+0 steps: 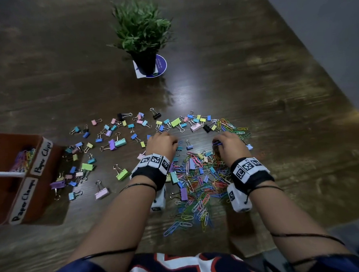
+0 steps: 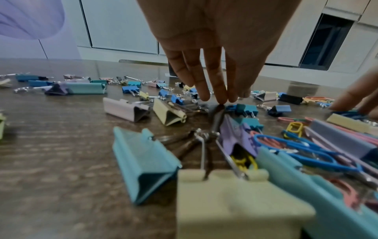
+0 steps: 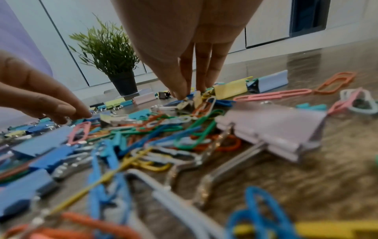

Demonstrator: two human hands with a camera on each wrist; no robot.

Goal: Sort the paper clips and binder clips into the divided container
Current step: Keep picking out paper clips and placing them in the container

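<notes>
Both hands work over the mixed heap on the worktop [image 1: 253, 72]. The left hand [image 1: 161, 143] has its fingers [image 2: 219, 90] nearly straight, pointing down, with the tips touching the wood just beside a small teal binder clip [image 2: 246, 109]; this grip is open and holds nothing. The right hand [image 1: 229, 143] has its fingertips [image 3: 182, 93] pressed together on a few paper clips at the far edge of the pile, a blue paper clip [image 1: 217, 143] among them, so I judge this grip is closed on paper clips, though how many it has I cannot tell.

The paper clips [image 1: 199, 196] lie mostly in a thick tangle between the two wrists. The binder clips [image 1: 117, 142] are spread wider, toward the left. The divided container [image 1: 41, 159] stands at the left edge; its compartment labelled "Paper Clips" already has some colored clips inside, and what the other compartment holds is not clear.

To do this step well, I think the right hand should lift slowly, because the paper clips probably hook into each other and can drag neighbours or a binder clip along. It is better to shake the extras loose above the heap. The left hand can meanwhile take one binder clip by its body, since the wire handles may swing.
</notes>
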